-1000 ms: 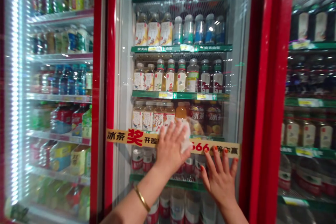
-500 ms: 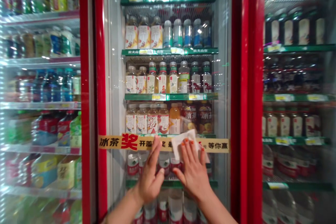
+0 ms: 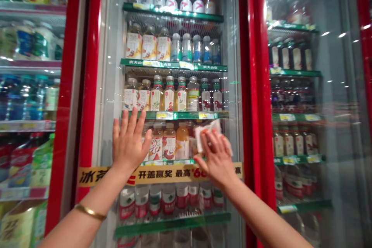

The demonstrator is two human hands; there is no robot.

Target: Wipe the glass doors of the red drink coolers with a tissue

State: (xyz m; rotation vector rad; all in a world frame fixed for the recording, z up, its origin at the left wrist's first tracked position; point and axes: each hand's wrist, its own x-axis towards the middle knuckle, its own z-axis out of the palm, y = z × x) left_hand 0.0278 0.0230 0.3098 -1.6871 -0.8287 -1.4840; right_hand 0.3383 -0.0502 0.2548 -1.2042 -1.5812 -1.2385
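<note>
Work in hand: both hands are flat against the outside of the glass door [image 3: 110, 85] of a drinks cooler, the right one pressing a tissue to the pane.

Left hand [image 3: 128, 143]: open, fingers spread, palm on the glass, holding nothing; it sits near the door's left side, just above the printed banner. A gold bangle [image 3: 90, 212] circles that wrist's forearm.

Right hand [image 3: 216, 159]: fingers slightly curved, closed over the tissue and pinning it to the glass; this is a pressing hold, not a tight fist.

Tissue [image 3: 215, 126]: white paper, crumpled at its edges, on the glass toward the door's right side. It lies between the third and fourth green shelf edges, counting down, partly under the right hand's fingers.

Banner: a yellow printed strip [image 3: 162, 174] with red and black Chinese characters runs across the glass, just below both hands.

Shelves: green-edged wire shelves [image 3: 174, 115] stand behind the glass, lined with bottled drinks. An orange juice bottle [image 3: 182, 141] sits just left of the tissue.

Door frame: a red frame [image 3: 93, 85] borders the door on the left, and another [image 3: 255, 85] on the right.

Beside: further cooler doors with more bottles [image 3: 293, 143] stand to the right, and others to the left.
</note>
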